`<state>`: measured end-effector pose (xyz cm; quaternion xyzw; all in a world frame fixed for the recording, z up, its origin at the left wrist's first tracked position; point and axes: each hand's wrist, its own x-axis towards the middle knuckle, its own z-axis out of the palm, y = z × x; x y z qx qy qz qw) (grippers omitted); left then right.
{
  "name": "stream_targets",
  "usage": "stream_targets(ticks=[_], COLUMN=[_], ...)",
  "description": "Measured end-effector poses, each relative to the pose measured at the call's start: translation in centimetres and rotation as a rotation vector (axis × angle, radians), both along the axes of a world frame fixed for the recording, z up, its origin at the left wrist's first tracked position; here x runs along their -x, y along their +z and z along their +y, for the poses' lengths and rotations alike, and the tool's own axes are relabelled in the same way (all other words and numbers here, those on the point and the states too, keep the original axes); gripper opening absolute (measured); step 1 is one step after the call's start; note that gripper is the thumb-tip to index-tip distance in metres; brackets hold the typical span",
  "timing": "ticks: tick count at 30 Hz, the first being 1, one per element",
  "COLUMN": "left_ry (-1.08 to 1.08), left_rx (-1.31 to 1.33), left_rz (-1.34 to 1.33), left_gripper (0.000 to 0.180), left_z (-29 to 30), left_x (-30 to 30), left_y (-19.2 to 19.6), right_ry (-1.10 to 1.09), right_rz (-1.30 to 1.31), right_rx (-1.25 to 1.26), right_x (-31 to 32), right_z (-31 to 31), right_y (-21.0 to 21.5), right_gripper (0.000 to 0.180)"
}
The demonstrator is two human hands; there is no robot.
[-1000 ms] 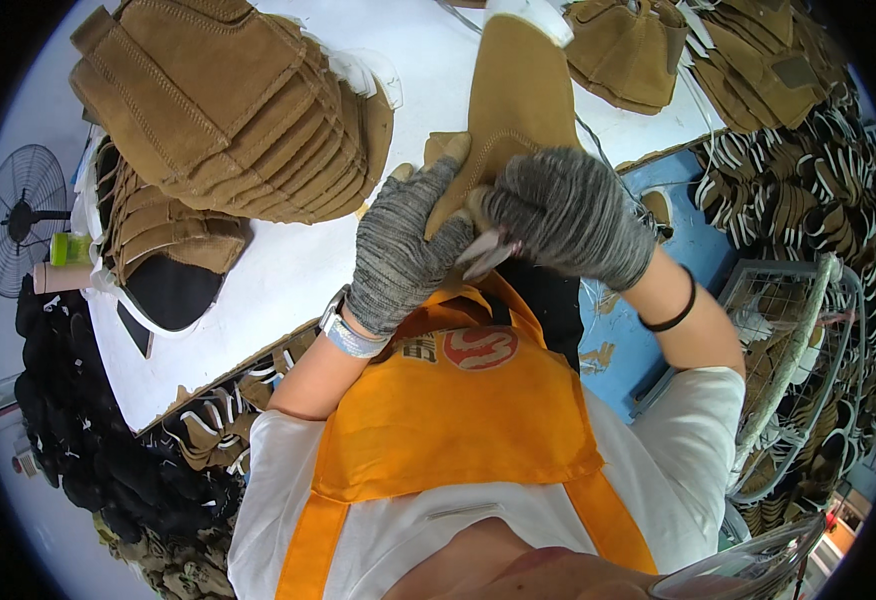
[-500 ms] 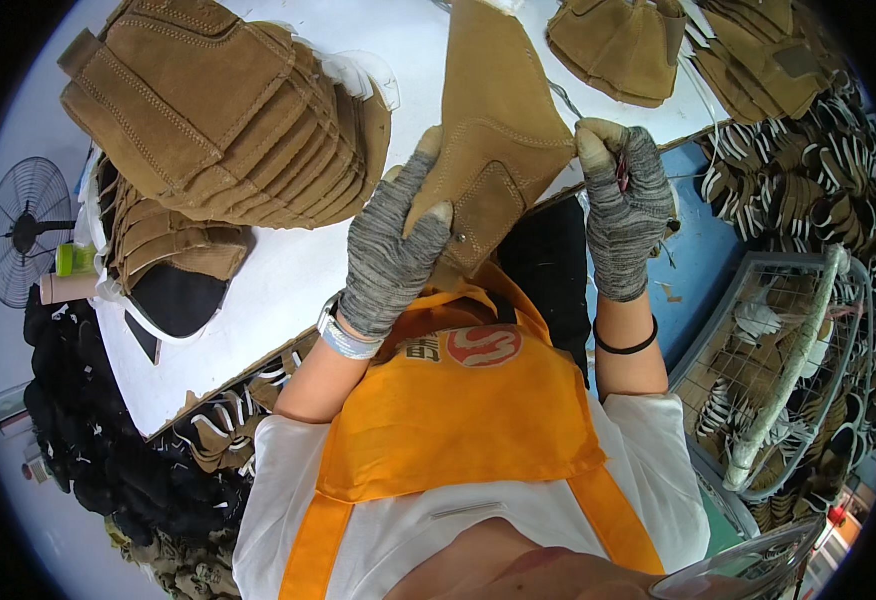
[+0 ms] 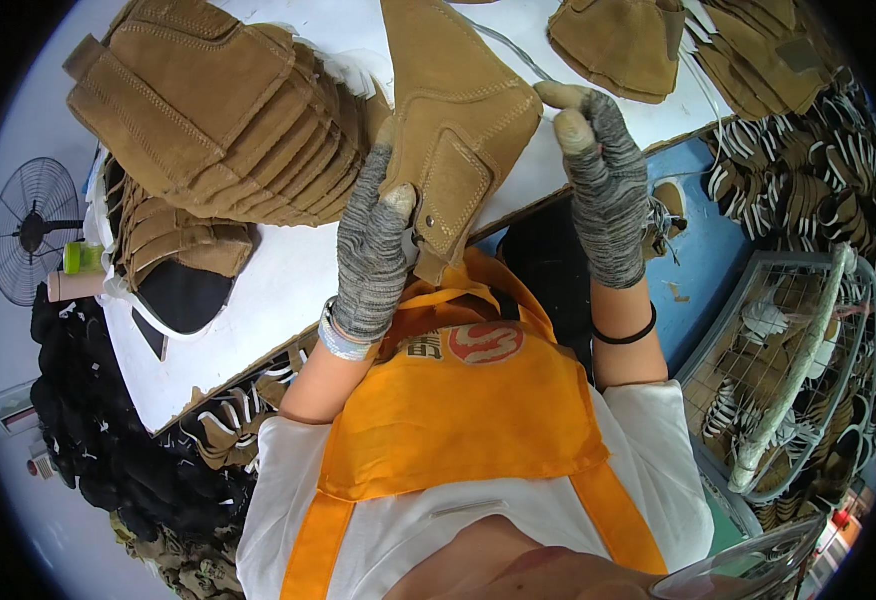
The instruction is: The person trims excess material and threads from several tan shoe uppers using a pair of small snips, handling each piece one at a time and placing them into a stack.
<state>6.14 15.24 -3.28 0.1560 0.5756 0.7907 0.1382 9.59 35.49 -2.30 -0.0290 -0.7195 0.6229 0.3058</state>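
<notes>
A brown suede boot upper point(image 3: 458, 130) with pale stitching, a sewn patch and a small dark stud near its lower corner hangs in front of me. My left hand point(image 3: 370, 250), in a grey knit glove with bare fingertips, grips its left edge, thumb on the face. My right hand point(image 3: 603, 190), gloved alike, is at the upper's right edge; index finger and thumb are stretched out and apart, the index tip close to or touching the edge. The other right fingers are partly hidden. A thin grey cord point(image 3: 508, 42) runs behind the upper towards that fingertip.
A tall stack of brown suede uppers point(image 3: 198, 120) stands left on the white table point(image 3: 288, 290). More uppers point(image 3: 618, 45) lie at the far right. A wire basket point(image 3: 778, 360) with shoe parts stands right, a fan point(image 3: 33, 230) left. Black pieces point(image 3: 108, 430) are heaped lower left.
The upper and my left hand have shifted left. My right hand has moved slightly left and up; its pinched fingers have spread apart, and the reddish thing seen among them no longer shows.
</notes>
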Motion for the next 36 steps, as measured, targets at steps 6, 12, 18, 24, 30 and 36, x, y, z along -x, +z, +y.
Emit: stream_targets(ticks=[6, 12, 18, 24, 30, 36], left_ry=[0.052, 0.096, 0.07, 0.168, -0.045, -0.222], left_rx=[0.093, 0.149, 0.183, 0.066, 0.166, -0.424], left_rz=[0.144, 0.32, 0.306, 0.257, 0.108, -0.595], left_gripper=[0.065, 0.065, 0.071, 0.081, 0.083, 0.064], left_z=[0.1, 0.4, 0.7, 0.8, -0.5, -0.6], left_x=[-0.4, -1.3, -1.6, -0.9, 0.8, 0.7], left_y=[-0.5, 0.2, 0.4, 0.2, -1.4, -2.5], right_ry=[0.093, 0.079, 0.088, 0.34, 0.34, 0.315], right_rz=[0.045, -0.039, -0.009, -0.1, -0.274, -0.264], right_rx=[-0.017, 0.083, 0.146, 0.726, 0.987, 0.995], right_x=[-0.1, -0.6, -0.6, -0.1, 0.9, 1.1], right_z=[-0.5, -0.7, -0.6, 1.5, 1.5, 1.3], right_y=[-0.6, -0.6, -0.9, -2.9, -3.1, -3.5], right_gripper=[0.033, 0.037, 0.037, 0.037, 0.052, 0.046])
